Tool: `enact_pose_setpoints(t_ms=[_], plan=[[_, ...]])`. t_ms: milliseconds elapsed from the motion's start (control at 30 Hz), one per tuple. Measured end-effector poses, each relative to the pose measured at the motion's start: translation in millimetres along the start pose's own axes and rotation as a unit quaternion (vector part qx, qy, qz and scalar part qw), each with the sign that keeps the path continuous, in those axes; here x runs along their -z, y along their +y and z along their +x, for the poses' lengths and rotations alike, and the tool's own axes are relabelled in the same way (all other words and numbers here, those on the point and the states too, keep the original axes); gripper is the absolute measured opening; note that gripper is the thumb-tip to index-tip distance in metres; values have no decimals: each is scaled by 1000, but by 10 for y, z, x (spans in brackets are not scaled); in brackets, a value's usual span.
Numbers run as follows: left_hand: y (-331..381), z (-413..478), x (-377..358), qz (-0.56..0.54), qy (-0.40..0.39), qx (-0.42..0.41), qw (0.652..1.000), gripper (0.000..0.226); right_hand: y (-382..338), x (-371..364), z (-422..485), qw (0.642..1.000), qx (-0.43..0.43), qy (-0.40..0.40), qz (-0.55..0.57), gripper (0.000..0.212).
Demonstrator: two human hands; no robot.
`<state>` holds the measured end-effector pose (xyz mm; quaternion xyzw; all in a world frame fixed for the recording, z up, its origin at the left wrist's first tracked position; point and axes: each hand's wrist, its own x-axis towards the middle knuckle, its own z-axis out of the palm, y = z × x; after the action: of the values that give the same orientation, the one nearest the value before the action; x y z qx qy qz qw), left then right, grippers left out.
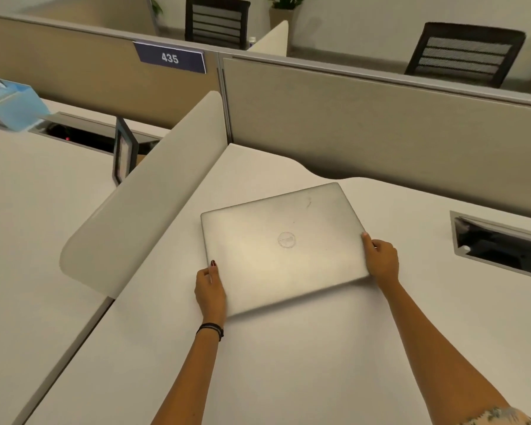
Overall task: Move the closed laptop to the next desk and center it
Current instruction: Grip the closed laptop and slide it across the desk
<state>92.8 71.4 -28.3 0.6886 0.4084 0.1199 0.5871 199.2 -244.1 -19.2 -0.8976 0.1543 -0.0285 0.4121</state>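
Observation:
A closed silver laptop [281, 245] with a round logo on its lid lies over the white desk [288, 363] on the right, turned a little counter-clockwise. My left hand [209, 289] grips its near left corner, thumb on the lid. My right hand [380, 260] grips its right edge near the front corner. The near edge of the laptop looks slightly raised, with a shadow under it. The neighbouring white desk [28, 225] lies to the left.
A curved white divider [141, 204] stands between the two desks. Beige partition panels [365, 127] run along the back, one with a 435 sign [170, 58]. A cable slot [500, 246] opens at right. A blue box [11, 101] and a dark frame [124, 151] sit on the left desk.

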Motion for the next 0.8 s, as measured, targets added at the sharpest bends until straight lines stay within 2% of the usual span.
enact_pose_setpoints(t_ms=[333,500,633,700,800], plan=[[-125,-424,83,15,-39,-82,996,33,437,315,-602,991,-108,61,53,55],[-74,-554,150,15,-74,-120,990,28,550,490,-816,983,-125,51,123,46],[51,-492,144,20,-99,-134,986,26,538,564,-911,982,-114,25,151,46],[156,-1014,147,22,-146,-161,976,25,773,1048,-1306,976,-123,45,172,43],[217,-993,113,24,-153,-167,974,25,833,1050,-1300,968,-127,41,212,42]])
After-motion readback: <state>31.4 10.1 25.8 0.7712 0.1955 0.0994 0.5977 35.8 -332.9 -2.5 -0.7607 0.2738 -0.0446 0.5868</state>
